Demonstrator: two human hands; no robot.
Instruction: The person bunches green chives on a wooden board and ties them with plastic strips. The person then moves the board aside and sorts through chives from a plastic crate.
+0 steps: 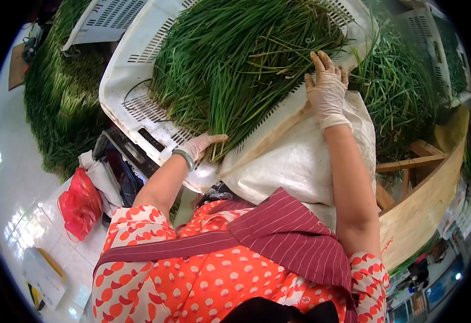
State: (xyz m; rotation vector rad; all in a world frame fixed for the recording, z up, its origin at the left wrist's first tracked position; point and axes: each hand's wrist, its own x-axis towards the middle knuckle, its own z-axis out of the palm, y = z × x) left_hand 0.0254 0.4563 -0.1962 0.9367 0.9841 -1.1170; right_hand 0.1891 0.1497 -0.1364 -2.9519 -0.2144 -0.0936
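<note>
A large heap of long green chives [230,70] lies in a white plastic crate [122,81] in front of me. My left hand [199,145], in a thin whitish glove with a bangle at the wrist, is at the crate's near end. It closes around the narrowed lower ends of some chives; part of its fingers is hidden by them. My right hand [327,91], gloved and stained at the fingertips, rests by the crate's right side. Its fingers are stretched out and apart, touching or just above the loose stalk ends. A white woven sack [284,167] drapes beneath my right forearm.
More chives [57,107] are piled on the tiled floor at left. Loose greens [397,81] lie at right, beside a curved wooden panel [429,199]. A red plastic bag [81,204] hangs at lower left, and another white crate [106,21] stands behind.
</note>
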